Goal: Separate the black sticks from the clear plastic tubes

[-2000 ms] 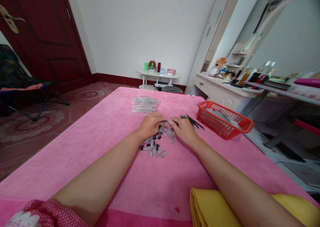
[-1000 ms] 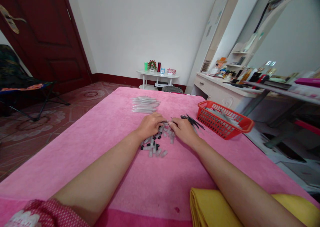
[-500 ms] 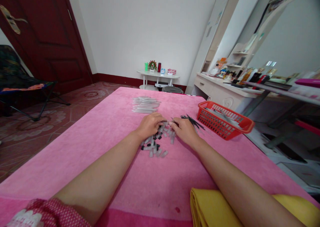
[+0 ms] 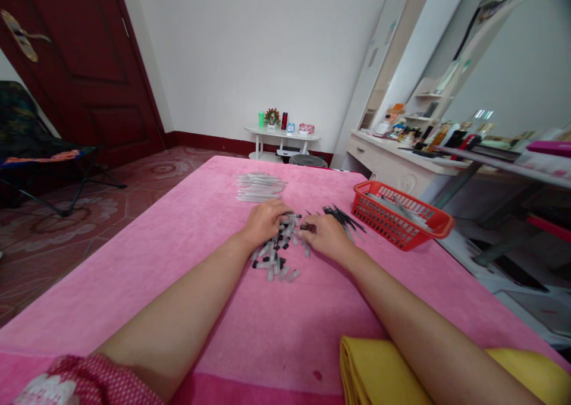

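My left hand (image 4: 266, 220) is closed, its fingertips around a small pen cap (image 4: 293, 216), clear with a dark end. Below and beside it lies a loose pile of clear pen caps (image 4: 270, 272) and small black pieces (image 4: 282, 245). My right hand (image 4: 328, 234) is just right of the pile, thumb and fingers curled together. Something small and dark shows between them, too unclear to name. Beyond my left hand lies a row of clear pen barrels (image 4: 260, 187). Thin black pen refills (image 4: 342, 217) are spread behind my right hand.
A red plastic basket (image 4: 397, 226) holding pale slender items stands at the table's right side. Folded yellow cloth (image 4: 375, 369) lies near me, under my right forearm. Pink cloth (image 4: 147, 274) covers the table. A dressing table (image 4: 401, 155) stands beyond the basket.
My hands have moved slightly apart; before, their fingertips nearly met over the pile. The pen cap at my left fingertips now shows more clearly.
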Demonstrator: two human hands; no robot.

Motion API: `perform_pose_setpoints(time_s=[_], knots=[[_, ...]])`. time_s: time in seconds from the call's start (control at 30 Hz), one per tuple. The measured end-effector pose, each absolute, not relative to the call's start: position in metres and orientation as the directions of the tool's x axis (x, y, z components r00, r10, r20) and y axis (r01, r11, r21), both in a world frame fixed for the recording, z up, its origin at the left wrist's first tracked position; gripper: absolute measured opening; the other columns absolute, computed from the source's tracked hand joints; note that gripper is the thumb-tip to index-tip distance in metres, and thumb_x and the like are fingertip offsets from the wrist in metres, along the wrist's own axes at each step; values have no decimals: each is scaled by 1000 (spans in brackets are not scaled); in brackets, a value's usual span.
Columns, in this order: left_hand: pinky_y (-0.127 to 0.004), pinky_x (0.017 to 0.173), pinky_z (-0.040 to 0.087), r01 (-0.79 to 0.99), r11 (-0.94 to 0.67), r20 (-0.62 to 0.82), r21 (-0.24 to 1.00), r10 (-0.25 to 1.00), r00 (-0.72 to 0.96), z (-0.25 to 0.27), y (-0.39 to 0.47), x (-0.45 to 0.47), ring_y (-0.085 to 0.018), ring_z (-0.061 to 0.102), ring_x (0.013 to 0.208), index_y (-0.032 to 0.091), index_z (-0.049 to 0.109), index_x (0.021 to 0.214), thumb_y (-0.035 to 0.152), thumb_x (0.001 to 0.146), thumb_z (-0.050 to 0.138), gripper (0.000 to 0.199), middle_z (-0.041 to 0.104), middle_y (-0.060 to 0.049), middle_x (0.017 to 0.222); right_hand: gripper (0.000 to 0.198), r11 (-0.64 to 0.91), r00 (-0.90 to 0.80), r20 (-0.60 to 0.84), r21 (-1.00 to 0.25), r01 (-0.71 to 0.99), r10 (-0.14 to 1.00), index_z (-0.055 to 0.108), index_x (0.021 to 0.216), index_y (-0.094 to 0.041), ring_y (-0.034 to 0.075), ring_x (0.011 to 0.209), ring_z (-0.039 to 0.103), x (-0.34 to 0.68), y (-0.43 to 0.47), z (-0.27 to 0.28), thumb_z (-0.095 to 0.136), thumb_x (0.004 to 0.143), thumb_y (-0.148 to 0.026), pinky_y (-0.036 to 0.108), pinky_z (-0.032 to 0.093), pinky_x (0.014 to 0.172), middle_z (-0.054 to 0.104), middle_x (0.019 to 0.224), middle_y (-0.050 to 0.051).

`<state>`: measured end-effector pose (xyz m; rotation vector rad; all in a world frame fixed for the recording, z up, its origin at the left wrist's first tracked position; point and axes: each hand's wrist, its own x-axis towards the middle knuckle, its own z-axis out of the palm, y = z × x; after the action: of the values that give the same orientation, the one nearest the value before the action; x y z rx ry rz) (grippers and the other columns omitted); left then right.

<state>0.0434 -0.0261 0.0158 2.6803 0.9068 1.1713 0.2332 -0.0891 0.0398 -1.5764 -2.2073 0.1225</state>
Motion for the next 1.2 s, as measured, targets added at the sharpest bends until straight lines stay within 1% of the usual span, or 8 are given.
perform_pose_setpoints(time_s=[0.2,0.37,0.43,0.53,0.63,0.8,0.97,1.2], knots=[[-31,77,46,488,-821,648,296,548,529,15,-25,44,-19,60,86,18,70,94,10,78,54,23,67,-6,86,15,341,-272,247,-307,888,930,67,73,-20,13,61,56,229,-93,41,61,78,-33,22,30,55,67,68,1],[-31,78,47,479,-820,657,312,551,515,14,-25,44,-19,61,86,20,70,93,10,78,55,23,67,-6,85,21,341,-285,233,-253,905,930,68,77,-20,13,63,57,224,-98,44,66,75,-42,23,28,54,68,74,2],[-31,79,47,477,-811,674,338,563,478,14,-25,44,-19,61,88,20,70,94,10,78,55,24,68,-5,86,23,357,-305,233,-225,907,923,68,78,-21,14,65,57,222,-99,45,67,74,-43,23,28,54,68,76,2],[-32,83,47,451,-777,724,438,603,335,15,-25,45,-19,61,91,19,68,95,9,77,54,25,68,-5,92,22,385,-342,237,-170,907,909,67,79,-22,15,67,58,221,-101,45,68,73,-43,24,27,54,68,78,2],[-31,81,49,327,-723,726,609,674,137,17,-24,48,-18,62,86,18,64,94,10,76,54,22,67,-5,90,19,394,-359,235,-124,911,903,67,80,-21,16,71,59,221,-101,43,67,75,-40,25,27,56,68,81,3],[-30,75,53,-41,-583,581,811,812,-57,21,-20,53,-17,65,78,16,55,89,17,71,62,19,66,-3,80,8,377,-349,240,-84,922,906,66,81,-21,17,75,60,219,-100,41,61,77,-25,25,29,58,68,85,4],[-29,71,55,-293,-464,433,836,886,-165,26,-18,51,-15,66,71,15,53,85,21,65,68,26,67,-3,78,9,357,-322,237,-118,927,916,66,81,-20,16,74,60,218,-101,44,59,79,-26,25,32,59,68,85,4],[-27,66,55,-457,-363,288,812,930,-226,27,-16,47,-13,66,69,15,54,86,27,61,75,35,67,-2,78,13,369,-339,209,-125,921,917,67,79,-21,17,76,61,220,-102,47,63,77,-33,25,33,59,67,87,6]])
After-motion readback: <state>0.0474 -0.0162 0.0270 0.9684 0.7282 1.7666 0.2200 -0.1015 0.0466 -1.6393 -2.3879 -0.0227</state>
